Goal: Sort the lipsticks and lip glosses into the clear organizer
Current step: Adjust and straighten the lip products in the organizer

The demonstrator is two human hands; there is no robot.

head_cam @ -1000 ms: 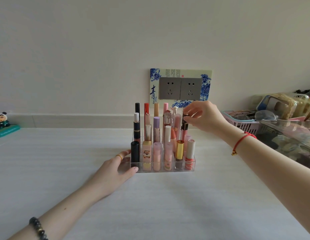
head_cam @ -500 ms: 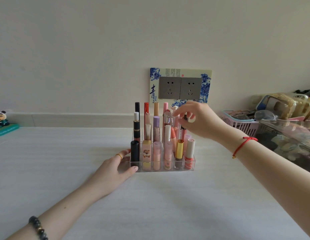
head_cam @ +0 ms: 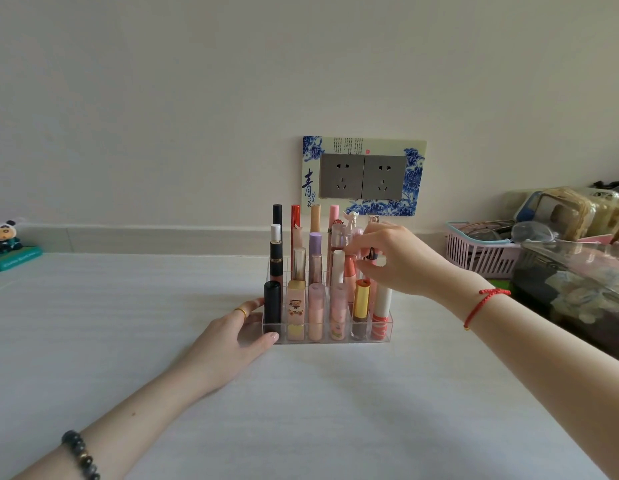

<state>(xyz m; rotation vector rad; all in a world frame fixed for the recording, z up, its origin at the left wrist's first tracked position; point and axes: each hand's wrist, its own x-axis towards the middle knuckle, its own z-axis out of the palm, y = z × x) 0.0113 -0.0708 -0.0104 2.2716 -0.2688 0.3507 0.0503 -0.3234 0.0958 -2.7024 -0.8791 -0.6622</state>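
The clear organizer [head_cam: 327, 337] stands mid-table, filled with several upright lipsticks and lip glosses in stepped rows. A black lipstick [head_cam: 272, 304] fills the front left slot; a gold-capped gloss [head_cam: 361, 306] and a white-capped tube [head_cam: 382, 311] stand at the front right. My left hand [head_cam: 233, 336] rests flat on the table with thumb and fingers against the organizer's left front corner. My right hand [head_cam: 392, 259] hovers over the right middle rows, its fingertips pinching a dark-capped lip gloss [head_cam: 372, 253] standing among the tubes.
A pink slotted basket [head_cam: 474, 254] and clear boxes of clutter [head_cam: 574, 271] crowd the right side of the table. A small panda figurine [head_cam: 6, 244] sits at the far left by the wall. A double wall socket [head_cam: 363, 176] is behind the organizer.
My right hand has come down and slightly left from the back right tubes, lowering the dark-capped gloss among the middle rows. My left hand has stayed against the organizer.
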